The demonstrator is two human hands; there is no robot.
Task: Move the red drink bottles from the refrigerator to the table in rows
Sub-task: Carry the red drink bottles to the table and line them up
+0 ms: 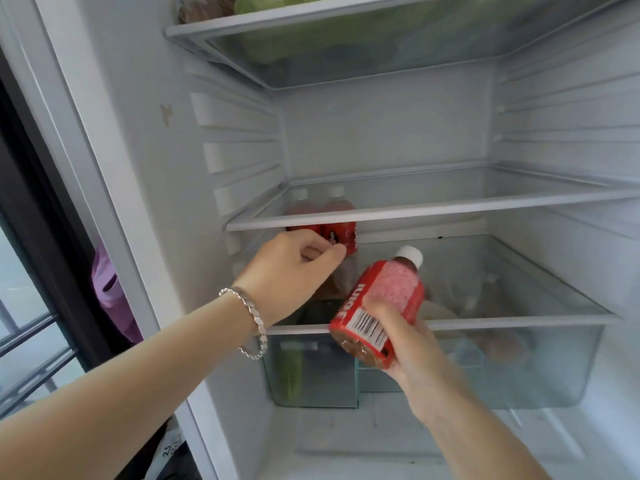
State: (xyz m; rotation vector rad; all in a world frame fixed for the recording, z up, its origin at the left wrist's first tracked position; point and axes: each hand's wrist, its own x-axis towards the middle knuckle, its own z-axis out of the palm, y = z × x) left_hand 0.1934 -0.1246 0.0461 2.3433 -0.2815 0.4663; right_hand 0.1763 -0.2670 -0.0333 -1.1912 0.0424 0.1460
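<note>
Inside the open refrigerator, two red drink bottles with white caps stand at the back left under a glass shelf (pixel 433 212). My left hand (pixel 294 271), with a silver bracelet on the wrist, reaches in and curls its fingers around the lower part of the nearer bottle (pixel 341 233). The other bottle (pixel 300 213) stands just left of it, partly hidden by the shelf rim. My right hand (pixel 412 344) holds a third red bottle (pixel 381 299) by its base, tilted with the cap up and to the right, in front of the fridge.
A clear crisper drawer (pixel 536 368) with bagged food sits below the bottles. Green produce lies on the top shelf (pixel 277 46). The fridge's left wall (pixel 145 168) is close to my left arm, and a purple object (pixel 110 292) hangs outside it.
</note>
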